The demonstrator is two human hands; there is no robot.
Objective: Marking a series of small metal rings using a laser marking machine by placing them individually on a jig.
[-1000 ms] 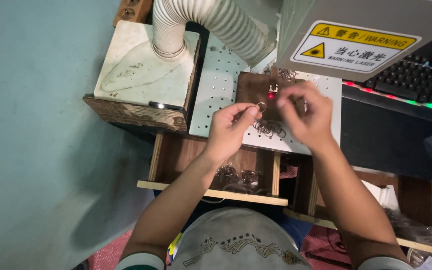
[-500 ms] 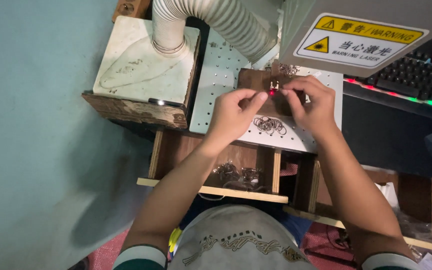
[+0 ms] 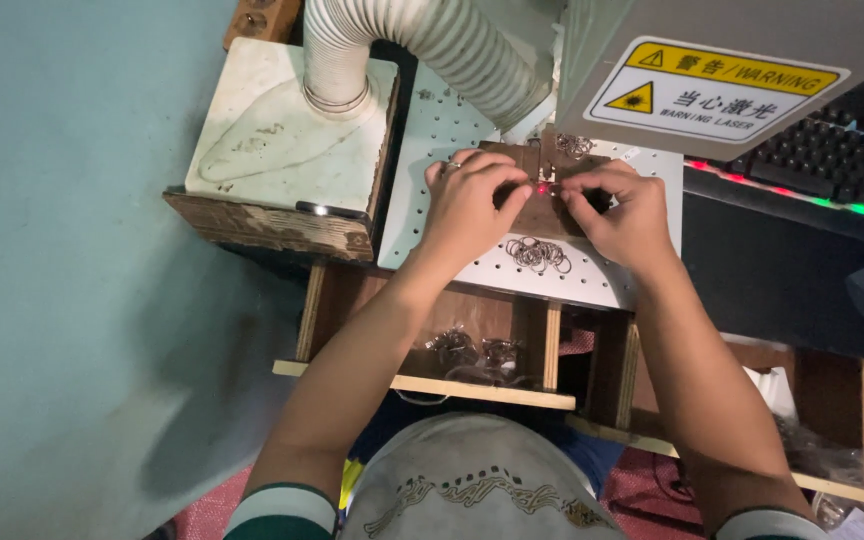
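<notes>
We reach both forearms forward and up from the bottom of the view, bare to the striped cuffs at the elbows. Our left hand [image 3: 472, 200] lies palm down, fingers curled, a ring on one finger, thumb and forefinger pinched toward the middle. Our right hand [image 3: 624, 212] mirrors it, knuckles up, fingertips drawn in toward the left ones. The two hands nearly meet, fingertips just apart.

I see a brown block [image 3: 542, 205] flat on the white perforated plate, red dot on top; tiny held piece too small to tell.
</notes>
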